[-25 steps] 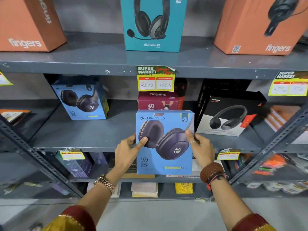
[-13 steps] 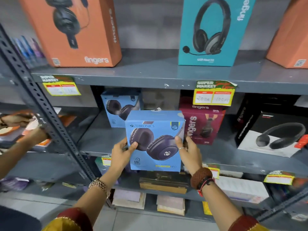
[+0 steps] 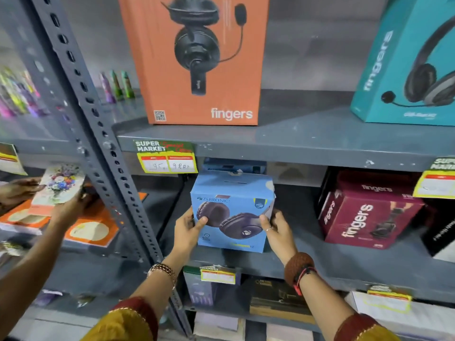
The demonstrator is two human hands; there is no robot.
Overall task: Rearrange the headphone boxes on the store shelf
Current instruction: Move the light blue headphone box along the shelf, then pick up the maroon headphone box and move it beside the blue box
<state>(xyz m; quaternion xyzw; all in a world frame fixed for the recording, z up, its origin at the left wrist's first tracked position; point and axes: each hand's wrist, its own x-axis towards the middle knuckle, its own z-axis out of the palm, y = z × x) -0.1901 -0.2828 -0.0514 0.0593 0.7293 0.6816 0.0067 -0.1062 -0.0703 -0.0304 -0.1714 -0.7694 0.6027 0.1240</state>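
Here the left hand [image 3: 188, 228] and right hand [image 3: 279, 227] clamp the blue Zebronics headphone box [image 3: 232, 212] by its two sides, probably to keep it upright on the middle shelf [image 3: 320, 262], left of the maroon fingers box [image 3: 366, 217].

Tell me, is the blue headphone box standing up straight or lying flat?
Standing up. The blue headphone box faces forward with its picture upright, held at its sides by the left hand and right hand.
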